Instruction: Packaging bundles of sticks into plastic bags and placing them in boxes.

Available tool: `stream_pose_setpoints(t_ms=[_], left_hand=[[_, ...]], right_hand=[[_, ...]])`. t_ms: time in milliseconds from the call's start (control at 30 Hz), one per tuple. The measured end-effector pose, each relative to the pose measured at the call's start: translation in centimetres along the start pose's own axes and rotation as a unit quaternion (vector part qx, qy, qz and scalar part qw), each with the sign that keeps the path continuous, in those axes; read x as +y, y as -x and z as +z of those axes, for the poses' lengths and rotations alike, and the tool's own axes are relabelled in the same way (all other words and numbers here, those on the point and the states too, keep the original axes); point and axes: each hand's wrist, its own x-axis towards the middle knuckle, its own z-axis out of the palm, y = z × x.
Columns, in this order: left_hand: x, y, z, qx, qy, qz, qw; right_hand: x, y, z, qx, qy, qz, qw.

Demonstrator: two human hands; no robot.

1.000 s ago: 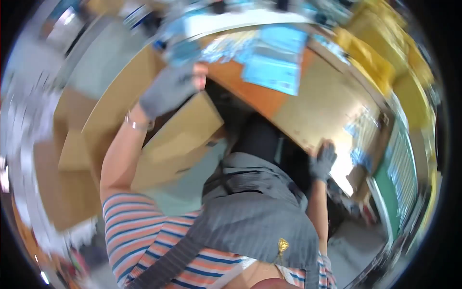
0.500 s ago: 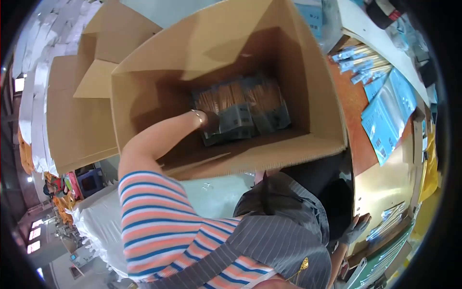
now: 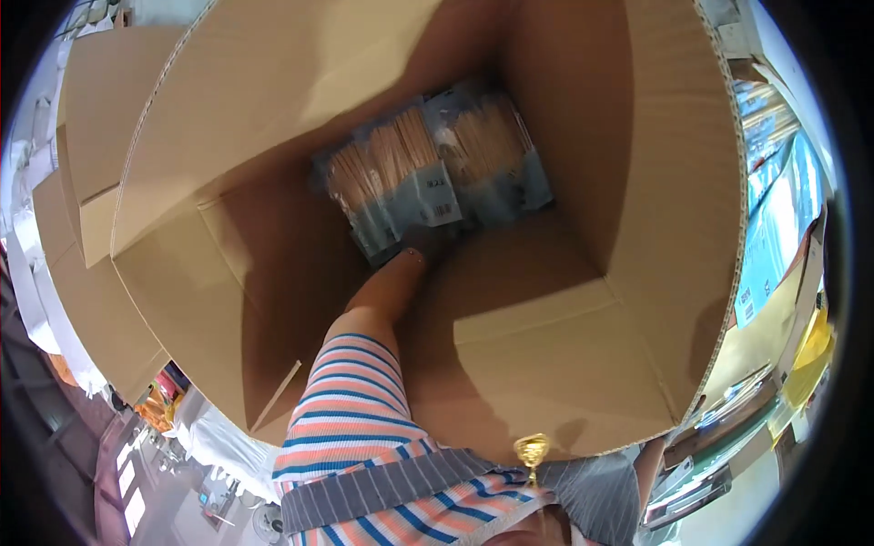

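Note:
My left arm reaches deep into a large open cardboard box (image 3: 683,218). My left hand (image 3: 428,243), in a dark glove, is low at the near edge of the packets on the box floor. Shadow hides its fingers, so its grip cannot be made out. The packets are clear and light-blue bags of thin wooden sticks, a left group (image 3: 401,164) beside a right group (image 3: 492,150). My right hand is out of sight; only part of the right arm (image 3: 650,469) shows beyond the box's near right rim.
To the right lie blue plastic bags (image 3: 769,237) and bundles of sticks (image 3: 769,114) on a work surface. Another piece of folded cardboard (image 3: 109,118) stands at the left. Inner flaps (image 3: 564,355) fold into the box at its near side.
My view has moved in closer over the box. The left arm now reaches further down from the near side, and the right hand, seen earlier at the lower right, has gone from view.

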Motion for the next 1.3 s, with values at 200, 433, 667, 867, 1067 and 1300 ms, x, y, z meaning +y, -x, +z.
stream_pose_setpoints(t_ms=[200, 433, 667, 867, 1067, 1300], left_hand=[[-11.4, -1.0, 3.9, 0.355, 0.407, -0.086, 0.837], [-2.1, -1.9, 4.9, 0.321, 0.081, -0.064, 0.941], [-3.3, -2.4, -2.3, 0.26, 0.09, -0.052, 0.96], [-2.4, 3.6, -11.2, 0.285, 0.094, -0.022, 0.954], [-5.1, 6.9, -15.5, 0.442, -0.062, 0.164, 0.88], [-0.3, 6.2, -11.3, 0.187, -0.121, 0.213, 0.951]], right_hand=[[1.2, -1.3, 6.6, 0.005, -0.103, -0.015, 0.995], [-3.0, 0.8, 4.9, 0.075, -0.02, -0.075, 0.994], [-5.6, 1.9, 4.4, 0.094, 0.097, -0.058, 0.989], [-3.4, 1.0, 2.8, 0.117, 0.156, -0.107, 0.975], [-5.5, 2.0, 4.7, 0.096, 0.065, -0.047, 0.992], [-4.3, 2.0, 4.0, 0.19, 0.135, -0.163, 0.959]])
